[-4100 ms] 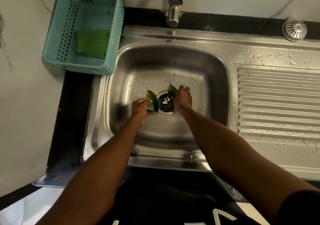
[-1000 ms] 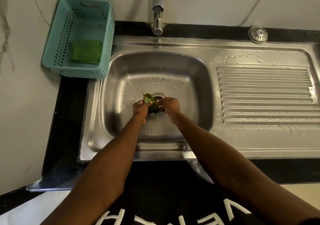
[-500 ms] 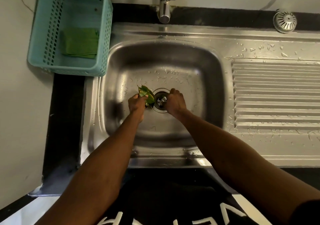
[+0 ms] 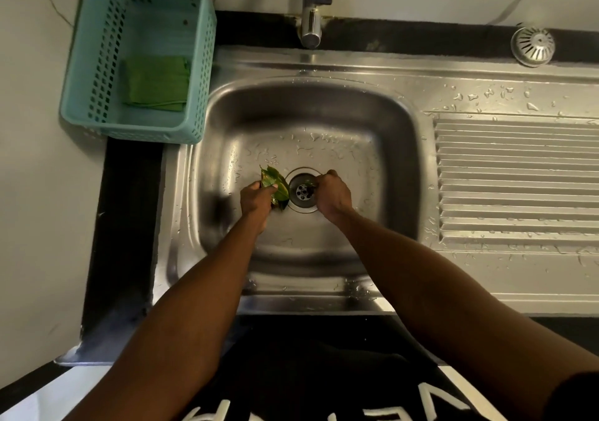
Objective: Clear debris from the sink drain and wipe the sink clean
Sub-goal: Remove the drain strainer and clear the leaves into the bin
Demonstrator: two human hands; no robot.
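A perforated teal plastic basket (image 4: 97, 64) sits at the far left corner of the black stone desk (image 4: 126, 242), touching the rim of the stainless steel sink (image 4: 324, 112), and a folded green cloth (image 4: 155, 83) lies flat inside it. A chrome tap (image 4: 312, 15) rises at the back, its spout over the far rim, and a round domed metal strainer (image 4: 533, 46) rests on the black ledge well to the right, apart from the ribbed steel draining board (image 4: 518, 177), which is flecked with water drops. In the wet basin the round metal drain (image 4: 303, 191) lies open to view between both hands. The left hand (image 4: 256, 200) grips a bunch of green leaves (image 4: 275, 185) just left of the drain, fingers closed round them. The right hand (image 4: 334, 193) has its fingers pinched at the drain's right edge; whether they hold anything I cannot tell. Pale marble-veined wall surrounds the desk.
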